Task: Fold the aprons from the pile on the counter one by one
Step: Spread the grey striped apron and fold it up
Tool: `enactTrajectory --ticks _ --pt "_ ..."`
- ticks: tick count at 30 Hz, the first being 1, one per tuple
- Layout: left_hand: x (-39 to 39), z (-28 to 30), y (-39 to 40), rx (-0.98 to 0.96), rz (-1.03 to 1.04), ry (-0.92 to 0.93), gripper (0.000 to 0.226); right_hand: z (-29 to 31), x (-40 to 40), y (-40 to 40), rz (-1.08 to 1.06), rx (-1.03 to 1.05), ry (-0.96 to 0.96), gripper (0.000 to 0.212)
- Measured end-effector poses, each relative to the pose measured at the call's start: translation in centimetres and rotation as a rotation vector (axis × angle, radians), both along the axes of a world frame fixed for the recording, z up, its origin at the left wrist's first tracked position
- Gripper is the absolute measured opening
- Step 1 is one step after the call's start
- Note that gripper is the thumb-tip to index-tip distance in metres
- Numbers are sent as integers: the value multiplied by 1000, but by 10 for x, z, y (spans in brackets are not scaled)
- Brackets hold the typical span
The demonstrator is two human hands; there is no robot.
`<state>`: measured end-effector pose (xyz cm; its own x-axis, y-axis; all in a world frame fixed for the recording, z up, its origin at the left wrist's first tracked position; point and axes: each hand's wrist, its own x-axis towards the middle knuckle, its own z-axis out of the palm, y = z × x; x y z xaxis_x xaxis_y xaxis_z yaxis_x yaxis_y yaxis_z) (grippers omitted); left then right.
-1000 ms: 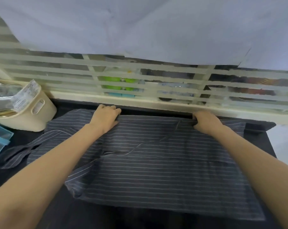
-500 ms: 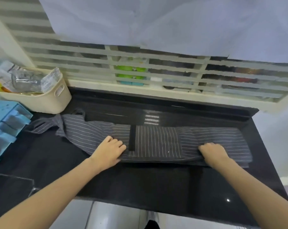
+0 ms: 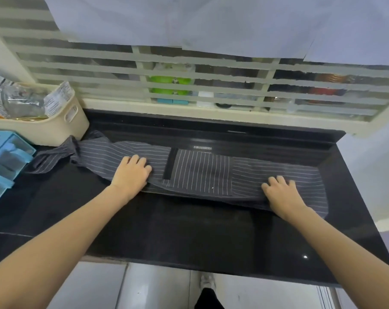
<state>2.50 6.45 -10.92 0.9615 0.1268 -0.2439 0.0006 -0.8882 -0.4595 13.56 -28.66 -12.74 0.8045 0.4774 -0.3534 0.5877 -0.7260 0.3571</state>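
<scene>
- Since half a second ago, little has shifted: both hands stay on the near edge of the folded strip, right hand's fingers now laid flatter, view slightly closer.
- Left hand (image 3: 131, 175) at centre-left of frame: fingers loosely together, bent a little, palm down and pressing on the striped apron (image 3: 202, 172); whether anything is pinched under it, cannot tell.
- Right hand (image 3: 281, 192) at centre-right: fingers slightly spread, flat on the apron near its right end, heel at the near fold edge.
- Both forearms bare, reaching in from the lower corners of the frame, converging upward toward the cloth.
- Apron lies folded as a long narrow band across the middle of the black counter (image 3: 189, 230), a vertical-striped pocket panel showing between the two hands.
- Apron's loose straps (image 3: 53, 156) trail off the left end, bunched, touching the beige basket (image 3: 61, 128).
- Blue organizer (image 3: 3, 159) at left edge, near the straps.
- Slatted window (image 3: 211, 85) across the upper frame, behind the counter.
</scene>
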Motion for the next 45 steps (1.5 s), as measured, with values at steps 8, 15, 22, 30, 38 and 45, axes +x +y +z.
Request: enactTrajectory --ticks 8,15,22,30,38,45 --pt "29 -11 2 -24 142 52 42 -14 2 5 28 13 14 45" --pt "39 -28 -6 -32 176 253 42 -10 21 7 -78 -54 27 55" --pt "59 11 -27 -139 129 538 35 -3 14 19 -79 -57 201 46" --pt "65 -6 -125 -530 35 -153 41 27 13 22 -83 294 575 39" --pt "72 -66 -190 -557 485 37 62 -20 52 -10 394 66 438 97" --pt "72 -59 -235 -525 887 -77 64 -28 105 -63 552 34 514 106"
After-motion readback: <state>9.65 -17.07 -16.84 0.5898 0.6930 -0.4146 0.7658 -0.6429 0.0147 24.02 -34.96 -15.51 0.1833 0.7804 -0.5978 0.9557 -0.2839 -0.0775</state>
